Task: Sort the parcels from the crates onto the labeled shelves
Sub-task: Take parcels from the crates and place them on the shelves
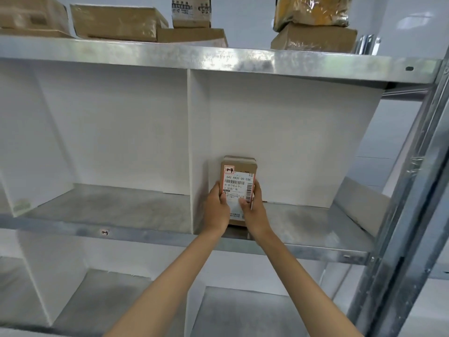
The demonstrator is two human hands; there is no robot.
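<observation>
Beside the white divider (190, 142), parcel (239, 166) over galvanised shelf (303, 222).

Your only view comes from the head-worn wide-angle camera. It faces the metal shelving (243, 62) head-on and close. The middle shelf (121, 205) crosses the frame centre, and the right upright (413, 190) leans inward.

White wall (401, 25) behind, grey metal rack upright (410, 203) at rt, white dividers (190, 142)
</observation>
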